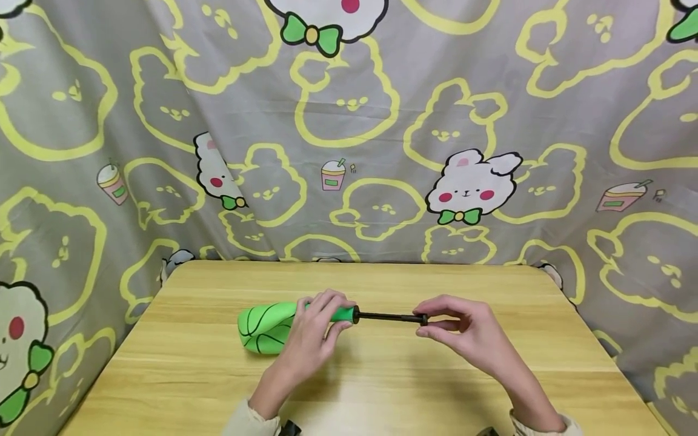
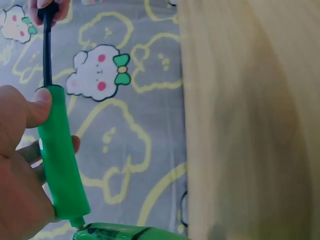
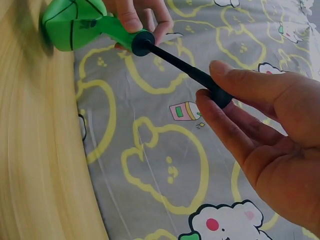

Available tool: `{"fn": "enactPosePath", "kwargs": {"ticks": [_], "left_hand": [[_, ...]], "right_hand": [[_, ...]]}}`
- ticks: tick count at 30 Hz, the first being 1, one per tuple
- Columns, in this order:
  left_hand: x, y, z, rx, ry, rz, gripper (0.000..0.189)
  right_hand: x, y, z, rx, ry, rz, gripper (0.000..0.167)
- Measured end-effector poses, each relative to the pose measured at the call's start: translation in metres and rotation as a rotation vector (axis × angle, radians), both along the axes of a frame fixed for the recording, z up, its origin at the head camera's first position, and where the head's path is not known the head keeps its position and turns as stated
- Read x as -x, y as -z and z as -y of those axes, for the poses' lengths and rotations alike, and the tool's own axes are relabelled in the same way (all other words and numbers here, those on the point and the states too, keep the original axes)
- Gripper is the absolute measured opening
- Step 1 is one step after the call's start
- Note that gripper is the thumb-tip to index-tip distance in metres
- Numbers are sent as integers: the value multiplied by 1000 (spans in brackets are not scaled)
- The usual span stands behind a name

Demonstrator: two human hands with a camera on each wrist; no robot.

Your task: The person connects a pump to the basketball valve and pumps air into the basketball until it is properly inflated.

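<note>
A crumpled, partly deflated green ball (image 1: 267,324) with black seam lines hangs low at the left of the head view. The nozzle end of a green hand pump (image 2: 62,155) meets the ball in the left wrist view. My left hand (image 1: 313,336) grips the pump's barrel, its thumb near the black collar. Out of the barrel extends a long black rod (image 1: 384,316). At the rod's far end, my right hand (image 1: 471,324) pinches the small black handle (image 3: 220,96) between thumb and fingers. The pump lies roughly level across the head view.
Beneath both hands is a light wood-grain table (image 1: 180,387). A grey curtain (image 1: 382,157) with yellow outlines and cartoon figures hangs along its back and sides. Pale sleeve cuffs (image 1: 251,424) show at the bottom of the head view.
</note>
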State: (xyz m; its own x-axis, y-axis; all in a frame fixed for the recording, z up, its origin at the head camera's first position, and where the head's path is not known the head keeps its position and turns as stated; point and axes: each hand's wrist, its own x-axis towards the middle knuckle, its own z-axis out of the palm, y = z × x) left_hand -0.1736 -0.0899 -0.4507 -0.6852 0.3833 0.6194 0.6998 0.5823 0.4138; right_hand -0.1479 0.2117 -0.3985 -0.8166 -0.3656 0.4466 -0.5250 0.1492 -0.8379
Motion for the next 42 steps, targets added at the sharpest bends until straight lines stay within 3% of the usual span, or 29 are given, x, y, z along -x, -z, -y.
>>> {"fn": "enactPosePath", "kwargs": {"ticks": [6, 13, 21, 36, 42], "left_hand": [[-1, 4, -4, -44, 26, 29, 25], [-3, 7, -7, -75, 12, -3, 23], [-5, 8, -12, -65, -5, -31, 21], [-11, 13, -17, -21, 17, -37, 22], [-8, 15, -16, -1, 24, -53, 23]], "right_hand": [[1, 1, 3, 19, 29, -45, 31], [1, 10, 14, 2, 57, -56, 30], [4, 24, 32, 65, 54, -109, 32], [3, 55, 68, 141, 93, -46, 27], [1, 54, 69, 117, 93, -22, 25]]}}
